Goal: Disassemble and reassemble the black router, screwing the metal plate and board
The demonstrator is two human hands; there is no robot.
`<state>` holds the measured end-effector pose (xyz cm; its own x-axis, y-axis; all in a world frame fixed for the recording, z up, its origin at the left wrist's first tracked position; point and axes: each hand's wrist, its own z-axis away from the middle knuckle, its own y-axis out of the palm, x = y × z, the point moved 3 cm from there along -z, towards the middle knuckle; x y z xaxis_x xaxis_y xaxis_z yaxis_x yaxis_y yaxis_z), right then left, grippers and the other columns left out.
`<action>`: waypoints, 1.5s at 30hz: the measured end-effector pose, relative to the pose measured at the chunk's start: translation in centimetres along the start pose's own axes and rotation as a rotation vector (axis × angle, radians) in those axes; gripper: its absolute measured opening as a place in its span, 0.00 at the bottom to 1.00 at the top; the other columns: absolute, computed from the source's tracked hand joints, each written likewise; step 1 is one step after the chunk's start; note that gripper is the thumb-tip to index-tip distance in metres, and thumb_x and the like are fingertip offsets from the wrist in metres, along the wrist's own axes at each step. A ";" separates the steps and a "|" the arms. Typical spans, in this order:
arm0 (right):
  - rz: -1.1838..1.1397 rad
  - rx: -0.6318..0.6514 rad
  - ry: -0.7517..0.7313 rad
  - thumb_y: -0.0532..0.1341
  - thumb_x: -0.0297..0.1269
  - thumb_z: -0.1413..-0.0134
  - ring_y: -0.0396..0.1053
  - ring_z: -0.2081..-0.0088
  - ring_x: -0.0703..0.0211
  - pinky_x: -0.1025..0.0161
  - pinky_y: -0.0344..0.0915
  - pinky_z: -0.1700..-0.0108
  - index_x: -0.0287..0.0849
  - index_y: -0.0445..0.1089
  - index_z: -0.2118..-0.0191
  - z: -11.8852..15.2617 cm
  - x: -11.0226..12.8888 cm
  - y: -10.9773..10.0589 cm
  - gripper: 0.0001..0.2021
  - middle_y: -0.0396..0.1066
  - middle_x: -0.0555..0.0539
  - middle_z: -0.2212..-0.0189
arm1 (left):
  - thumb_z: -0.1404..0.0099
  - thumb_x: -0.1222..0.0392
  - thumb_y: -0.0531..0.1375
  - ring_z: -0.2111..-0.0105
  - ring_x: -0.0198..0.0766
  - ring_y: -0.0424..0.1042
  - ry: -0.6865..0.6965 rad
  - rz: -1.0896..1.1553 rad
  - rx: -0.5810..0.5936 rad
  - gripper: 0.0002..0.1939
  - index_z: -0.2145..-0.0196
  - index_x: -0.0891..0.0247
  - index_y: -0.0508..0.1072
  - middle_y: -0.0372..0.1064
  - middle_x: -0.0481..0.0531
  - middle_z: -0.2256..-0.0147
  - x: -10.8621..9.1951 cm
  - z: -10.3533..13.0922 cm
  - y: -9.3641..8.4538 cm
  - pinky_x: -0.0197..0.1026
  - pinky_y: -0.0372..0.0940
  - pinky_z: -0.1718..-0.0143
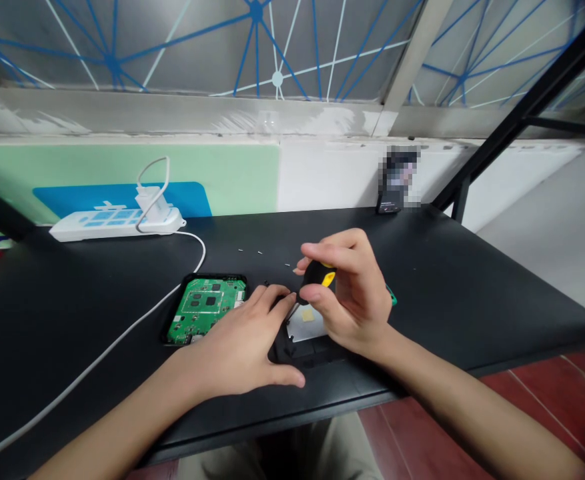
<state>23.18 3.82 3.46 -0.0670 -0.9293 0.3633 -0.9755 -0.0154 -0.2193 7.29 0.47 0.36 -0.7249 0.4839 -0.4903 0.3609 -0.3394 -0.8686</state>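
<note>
I see the right hand [355, 293] with fingers clamped on a screwdriver [317, 279] over the black casing [317, 349] on the counter [447, 287]; the left hand's [245, 347] thumb and fingers are apart. A slip could jab them or scratch the metal plate [299, 332].

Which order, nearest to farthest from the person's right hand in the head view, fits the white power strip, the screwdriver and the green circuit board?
1. Screwdriver: held in the right hand.
2. Green circuit board: left of that hand.
3. White power strip: farther left and farther back.
</note>
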 end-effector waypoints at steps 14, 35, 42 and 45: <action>0.041 -0.025 0.059 0.62 0.27 0.40 0.72 0.59 0.56 0.54 0.76 0.61 0.52 0.69 0.41 -0.1 -0.2 -0.2 0.23 0.71 0.46 0.57 | 0.44 0.40 0.70 0.40 0.59 0.60 -0.003 -0.017 0.007 0.48 0.33 0.56 0.55 0.57 0.60 0.37 0.0 -0.2 0.1 0.61 0.64 0.42; 0.066 -0.394 0.384 0.60 0.40 0.36 0.74 0.69 0.65 0.62 0.75 0.66 0.51 0.67 0.50 -0.7 -5.6 -2.4 0.10 0.69 0.50 0.60 | 0.43 0.37 0.68 0.38 0.60 0.60 0.024 -0.031 -0.029 0.48 0.32 0.59 0.56 0.56 0.61 0.35 0.4 0.1 0.4 0.60 0.65 0.41; 0.013 -0.416 0.564 0.62 0.41 0.40 0.76 0.67 0.65 0.64 0.76 0.64 0.48 0.65 0.52 -0.3 -7.8 -2.7 0.12 0.70 0.51 0.62 | 0.43 0.36 0.68 0.37 0.59 0.59 0.020 -0.057 -0.002 0.48 0.32 0.57 0.58 0.55 0.60 0.34 0.4 0.5 0.7 0.58 0.67 0.43; 0.000 -0.421 0.602 0.62 0.41 0.40 0.77 0.66 0.64 0.65 0.75 0.65 0.48 0.65 0.53 -0.2 -8.2 -2.6 0.12 0.70 0.51 0.62 | 0.43 0.37 0.68 0.37 0.59 0.59 0.020 -0.049 0.001 0.47 0.33 0.57 0.59 0.55 0.59 0.35 0.2 0.6 0.5 0.58 0.66 0.42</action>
<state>26.19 11.59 1.22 -0.0524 -0.5638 0.8242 -0.9652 0.2405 0.1032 6.98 -0.04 -0.16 -0.7299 0.5156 -0.4488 0.3247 -0.3163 -0.8914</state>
